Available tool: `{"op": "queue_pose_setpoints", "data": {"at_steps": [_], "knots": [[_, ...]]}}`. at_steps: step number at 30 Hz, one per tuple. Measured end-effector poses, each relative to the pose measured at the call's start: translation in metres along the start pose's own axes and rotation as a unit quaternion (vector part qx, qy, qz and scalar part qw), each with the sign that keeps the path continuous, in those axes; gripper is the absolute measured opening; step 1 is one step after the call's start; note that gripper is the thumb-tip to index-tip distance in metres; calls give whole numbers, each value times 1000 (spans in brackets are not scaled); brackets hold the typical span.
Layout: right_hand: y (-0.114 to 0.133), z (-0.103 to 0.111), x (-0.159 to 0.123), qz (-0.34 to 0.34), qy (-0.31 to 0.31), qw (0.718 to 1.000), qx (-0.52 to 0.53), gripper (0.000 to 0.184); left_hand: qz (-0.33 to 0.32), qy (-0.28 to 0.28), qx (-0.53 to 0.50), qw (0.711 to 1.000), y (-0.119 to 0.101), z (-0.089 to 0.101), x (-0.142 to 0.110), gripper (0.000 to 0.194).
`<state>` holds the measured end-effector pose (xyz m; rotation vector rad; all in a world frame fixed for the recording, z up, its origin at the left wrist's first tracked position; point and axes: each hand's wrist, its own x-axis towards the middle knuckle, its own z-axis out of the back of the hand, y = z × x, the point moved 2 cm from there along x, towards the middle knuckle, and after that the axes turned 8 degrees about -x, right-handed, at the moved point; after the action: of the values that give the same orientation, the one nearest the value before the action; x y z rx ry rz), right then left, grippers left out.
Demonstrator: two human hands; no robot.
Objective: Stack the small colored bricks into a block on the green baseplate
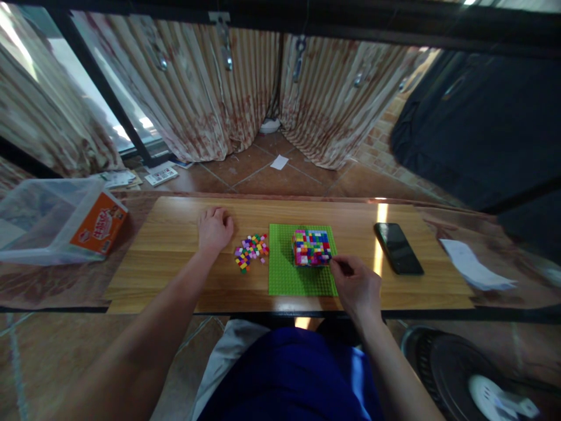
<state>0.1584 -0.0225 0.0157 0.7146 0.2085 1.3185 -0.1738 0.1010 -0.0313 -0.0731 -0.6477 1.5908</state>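
A block of many-coloured toy bricks (312, 248) stands on a green studded baseplate (283, 275). At its near right corner, my right hand (357, 283) has thumb and forefinger pinched together, touching the block's edge. Whatever lies between those fingertips is too small to make out. Left of the baseplate is a loose heap of small coloured bricks (252, 248). My left hand (214, 229) rests on the wooden table beyond and left of that heap, fingers lying loosely on the surface and holding nothing.
The wooden table (175, 234) carries a black phone (398, 248) on the right. Farther right lies white paper (475, 263). A clear plastic bin (52, 204) with an orange label stands at the left. A round dark fan-like object (456, 362) is low at the right.
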Motion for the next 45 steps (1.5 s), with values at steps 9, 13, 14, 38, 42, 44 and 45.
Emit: {"op": "queue_pose_setpoints", "data": {"at_steps": [9,13,14,38,42,44,45], "knots": [[-1,-3,2,5,2,1000,27,22,3,-1,-12,1000,1,-2,1,33],[-3,-5,1,0,-5,999,34,22,2,2,-15,1000,0,-1,1,33],[-3,-5,1,-1,-7,999,32,22,3,3,-14,1000,0,0,0,33],[-8,-17,-4,-123,-7,966,229,33,3,3,-2,1000,1,-1,1,33],[-9,-17,-3,-123,4,967,224,35,5,5,-7,1000,1,-1,1,33],[-8,-16,-2,-122,2,968,220,35,4,4,-6,1000,1,-1,1,33],[-8,-16,-2,-124,0,968,220,35,3,3,-5,1000,1,-1,1,33]]}}
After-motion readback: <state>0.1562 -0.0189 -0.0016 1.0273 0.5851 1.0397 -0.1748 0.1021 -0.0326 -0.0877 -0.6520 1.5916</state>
